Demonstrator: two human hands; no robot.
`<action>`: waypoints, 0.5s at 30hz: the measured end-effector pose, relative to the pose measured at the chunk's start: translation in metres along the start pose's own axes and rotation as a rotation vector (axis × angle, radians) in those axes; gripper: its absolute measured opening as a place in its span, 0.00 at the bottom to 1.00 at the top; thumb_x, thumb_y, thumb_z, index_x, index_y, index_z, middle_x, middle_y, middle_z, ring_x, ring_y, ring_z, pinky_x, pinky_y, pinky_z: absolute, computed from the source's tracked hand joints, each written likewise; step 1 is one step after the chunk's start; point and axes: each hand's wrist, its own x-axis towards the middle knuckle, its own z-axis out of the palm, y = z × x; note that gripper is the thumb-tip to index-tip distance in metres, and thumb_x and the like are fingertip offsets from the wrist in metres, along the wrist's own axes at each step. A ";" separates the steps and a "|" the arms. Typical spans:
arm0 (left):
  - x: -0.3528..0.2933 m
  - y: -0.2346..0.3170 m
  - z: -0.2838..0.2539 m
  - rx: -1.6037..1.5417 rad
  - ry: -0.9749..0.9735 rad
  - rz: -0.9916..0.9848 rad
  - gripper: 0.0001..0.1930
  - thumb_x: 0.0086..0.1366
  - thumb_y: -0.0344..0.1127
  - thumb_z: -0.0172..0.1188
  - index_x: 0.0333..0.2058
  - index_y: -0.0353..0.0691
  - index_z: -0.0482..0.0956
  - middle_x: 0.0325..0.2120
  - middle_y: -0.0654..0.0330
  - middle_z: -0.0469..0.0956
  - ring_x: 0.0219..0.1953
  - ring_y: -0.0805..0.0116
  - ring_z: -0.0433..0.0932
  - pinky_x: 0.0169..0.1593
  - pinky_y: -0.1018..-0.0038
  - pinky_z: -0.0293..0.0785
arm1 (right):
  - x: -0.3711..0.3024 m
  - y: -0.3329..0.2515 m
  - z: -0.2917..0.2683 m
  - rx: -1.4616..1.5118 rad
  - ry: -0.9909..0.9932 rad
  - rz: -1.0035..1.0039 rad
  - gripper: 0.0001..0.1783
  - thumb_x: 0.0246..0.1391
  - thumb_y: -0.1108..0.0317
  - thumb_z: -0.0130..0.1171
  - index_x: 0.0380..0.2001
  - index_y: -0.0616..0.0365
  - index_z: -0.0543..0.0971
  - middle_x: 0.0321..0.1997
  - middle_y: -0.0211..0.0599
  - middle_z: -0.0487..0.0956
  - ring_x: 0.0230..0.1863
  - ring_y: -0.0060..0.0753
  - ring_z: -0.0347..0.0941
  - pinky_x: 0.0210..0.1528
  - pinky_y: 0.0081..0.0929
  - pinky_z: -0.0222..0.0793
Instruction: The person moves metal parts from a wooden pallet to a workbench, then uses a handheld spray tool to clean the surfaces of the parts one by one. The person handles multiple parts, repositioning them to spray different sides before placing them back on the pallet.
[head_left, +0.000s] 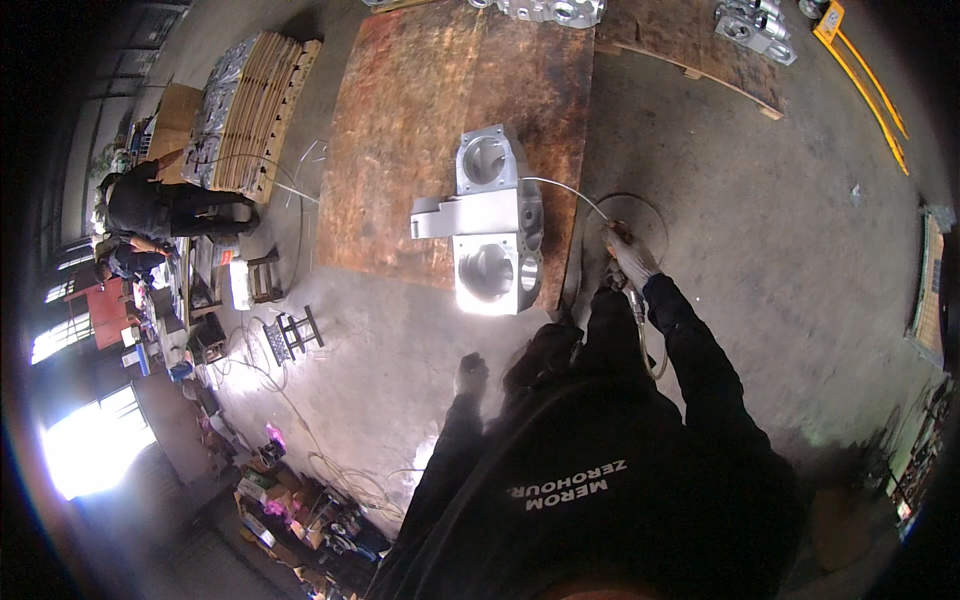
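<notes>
A large machined metal housing point(488, 225) with round bores lies on a rusty brown board point(420, 120) on the concrete floor. My right hand point(628, 255), in a light glove, grips an air blow tool whose thin curved nozzle point(565, 190) reaches toward the housing's right side; a hose loops behind the hand. My left hand point(470, 374), in a dark glove, hangs loosely curled at my side with nothing in it, below and left of the housing. Dark sleeves cover both arms.
More metal castings point(755, 28) sit on boards at the top. A stacked pallet of parts point(250, 110) stands at the upper left, with other people point(160, 205) bent over beside it. Small stools point(290, 335), cables and clutter lie at the left. Yellow floor lines point(870, 90) run at the upper right.
</notes>
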 end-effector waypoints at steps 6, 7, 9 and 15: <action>0.009 -0.020 -0.002 0.204 -0.014 -0.103 0.17 0.61 0.32 0.60 0.50 0.41 0.75 0.37 0.59 0.81 0.36 0.72 0.79 0.39 0.73 0.77 | 0.038 0.018 -0.010 -0.149 0.098 -0.130 0.24 0.61 0.46 0.53 0.32 0.60 0.76 0.20 0.32 0.74 0.19 0.29 0.71 0.23 0.30 0.67; 0.005 -0.020 -0.002 0.144 -0.047 -0.107 0.17 0.61 0.33 0.60 0.49 0.42 0.76 0.37 0.58 0.81 0.37 0.71 0.79 0.41 0.73 0.77 | 0.038 0.008 -0.010 -0.057 0.029 0.108 0.25 0.60 0.45 0.53 0.33 0.61 0.76 0.21 0.32 0.75 0.22 0.30 0.72 0.26 0.31 0.68; 0.009 -0.023 -0.008 0.162 -0.039 -0.069 0.17 0.62 0.36 0.60 0.50 0.42 0.76 0.39 0.57 0.82 0.39 0.70 0.80 0.43 0.72 0.76 | 0.033 0.001 -0.006 -0.246 0.045 -0.014 0.26 0.60 0.44 0.53 0.36 0.61 0.77 0.25 0.31 0.77 0.28 0.29 0.72 0.34 0.30 0.68; 0.033 -0.002 -0.011 0.320 -0.031 0.086 0.19 0.63 0.41 0.59 0.51 0.42 0.75 0.40 0.56 0.82 0.39 0.66 0.80 0.45 0.70 0.76 | 0.017 0.005 0.022 -0.179 0.121 -0.202 0.24 0.59 0.48 0.56 0.35 0.62 0.77 0.24 0.32 0.78 0.28 0.27 0.73 0.34 0.29 0.68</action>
